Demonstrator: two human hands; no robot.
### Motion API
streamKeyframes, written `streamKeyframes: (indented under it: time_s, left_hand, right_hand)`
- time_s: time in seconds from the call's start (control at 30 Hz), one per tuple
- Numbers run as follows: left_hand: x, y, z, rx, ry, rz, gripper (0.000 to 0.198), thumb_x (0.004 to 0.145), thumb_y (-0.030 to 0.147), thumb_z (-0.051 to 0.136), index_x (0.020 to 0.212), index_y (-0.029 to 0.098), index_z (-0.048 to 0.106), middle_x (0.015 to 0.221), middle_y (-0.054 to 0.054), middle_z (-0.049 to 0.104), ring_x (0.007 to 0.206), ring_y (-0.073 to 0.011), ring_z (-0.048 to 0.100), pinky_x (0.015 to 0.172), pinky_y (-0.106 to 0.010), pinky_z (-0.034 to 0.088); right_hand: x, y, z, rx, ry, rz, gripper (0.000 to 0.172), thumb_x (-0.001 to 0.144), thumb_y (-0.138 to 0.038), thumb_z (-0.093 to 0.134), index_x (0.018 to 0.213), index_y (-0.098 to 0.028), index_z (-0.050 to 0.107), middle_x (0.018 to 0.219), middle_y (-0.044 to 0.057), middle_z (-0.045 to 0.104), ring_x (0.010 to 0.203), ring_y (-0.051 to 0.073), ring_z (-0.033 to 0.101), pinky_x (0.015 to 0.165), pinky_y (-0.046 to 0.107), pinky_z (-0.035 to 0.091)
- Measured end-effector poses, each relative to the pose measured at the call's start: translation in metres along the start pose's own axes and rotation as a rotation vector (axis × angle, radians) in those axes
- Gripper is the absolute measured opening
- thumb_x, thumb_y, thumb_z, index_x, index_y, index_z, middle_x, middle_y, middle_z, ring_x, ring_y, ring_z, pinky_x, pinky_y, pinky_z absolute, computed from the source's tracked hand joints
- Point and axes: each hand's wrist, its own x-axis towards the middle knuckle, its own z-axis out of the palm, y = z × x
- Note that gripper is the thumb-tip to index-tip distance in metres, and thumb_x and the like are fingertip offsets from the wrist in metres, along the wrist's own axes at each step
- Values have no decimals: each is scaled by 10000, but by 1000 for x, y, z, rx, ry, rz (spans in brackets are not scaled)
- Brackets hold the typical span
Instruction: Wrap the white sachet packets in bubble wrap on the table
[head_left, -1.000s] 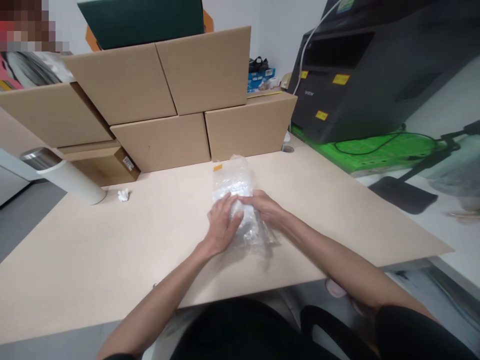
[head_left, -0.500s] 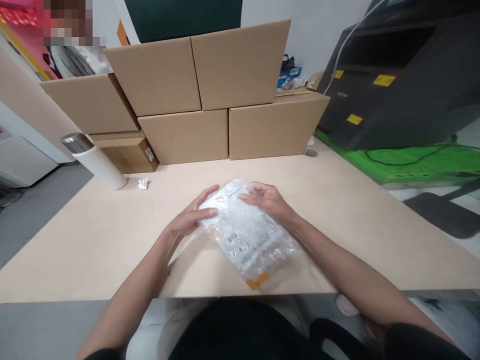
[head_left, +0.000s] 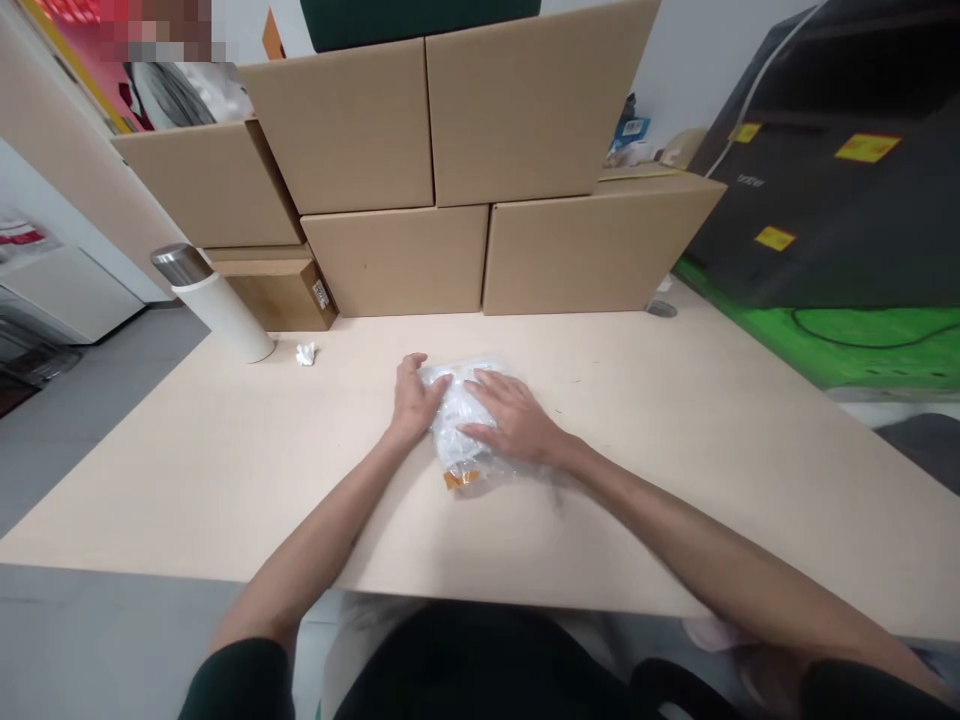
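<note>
A package wrapped in clear, crinkled plastic [head_left: 454,445] lies on the table in front of me, white inside, with an orange patch at its near end. My left hand [head_left: 414,402] grips its left edge, thumb on top and fingers along the far side. Spread flat over the right part of the package is my right hand [head_left: 517,415], fingers apart and pressing on the plastic. What is inside the wrapping cannot be made out.
Cardboard boxes [head_left: 394,262] are stacked along the back of the table [head_left: 300,480]. A white bottle with a metal cap [head_left: 225,315] and a crumpled white scrap [head_left: 306,354] stand at the left. A dark printer [head_left: 817,220] is at the right.
The package has gone from being held tilted in both hands to lying on the table, farther from me. My right hand has changed from pinching its edge to lying spread on top.
</note>
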Motion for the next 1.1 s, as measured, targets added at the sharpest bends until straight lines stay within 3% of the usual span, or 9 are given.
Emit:
streamKeyframes:
  time_s: [0.1,0.2,0.33,0.47,0.67,0.87,1.0,1.1]
  left_hand:
    - [-11,10,-4,265,3,202,419,907,393,580,1258,172,528,1407,-177,489,1360,-316,421,1128,-497,313]
    - [-27,18,-7,452,-204,389,591,917,507,548,1410,193,453,1578,-168,330,1495,-345,205,1192,-557,128]
    - [-33,16,-14,529,-517,427,951,860,675,526,1553,110,202,1629,-227,142,1522,-349,88,1203,-560,26]
    - [-25,7,-23,519,-642,432,1183,756,776,567,1575,102,44,1633,-239,33,1525,-331,-2,1215,-524,15]
    - [-21,-5,-24,513,-668,482,1354,629,816,655,1578,126,-20,1632,-244,7,1517,-368,-15,1213,-550,35]
    - [-22,-13,-20,492,-620,530,1368,637,784,685,1573,166,-98,1638,-231,28,1516,-380,32,1208,-579,81]
    - [-23,-14,-19,485,-588,525,1377,627,789,690,1574,154,-83,1633,-247,48,1515,-387,57,1206,-585,89]
    - [-24,-14,-18,484,-576,526,1365,631,793,684,1575,150,-65,1631,-251,67,1514,-388,66,1204,-590,93]
  right_hand:
    - [-10,1,10,-28,-54,-5,815,923,-688,371,1541,-163,300,1630,191,199,1509,355,139,1185,600,138]
    - [-13,5,13,-28,-75,-5,887,906,-708,382,1564,-138,218,1635,208,158,1519,346,91,1197,588,107]
    - [-13,11,10,-2,-131,6,1094,807,-781,486,1583,-123,85,1640,227,98,1519,360,57,1203,583,103]
    - [-17,19,7,12,-179,53,1200,756,-794,548,1586,-150,-32,1653,201,-15,1518,369,-21,1210,572,97]
    - [-23,19,5,37,-236,132,1266,728,-809,566,1570,-200,-157,1652,156,-127,1509,354,-118,1216,563,38]
    - [-21,17,0,151,-241,165,1259,713,-794,607,1580,-242,-120,1654,123,-148,1509,341,-133,1215,566,49]
    - [-23,20,-1,338,-116,305,1256,687,-763,666,1581,-295,-81,1647,104,-194,1502,364,-147,1195,617,93]
    - [-26,20,-2,435,-5,434,1236,681,-692,729,1583,-307,-22,1662,114,-109,1515,361,-83,1193,623,120]
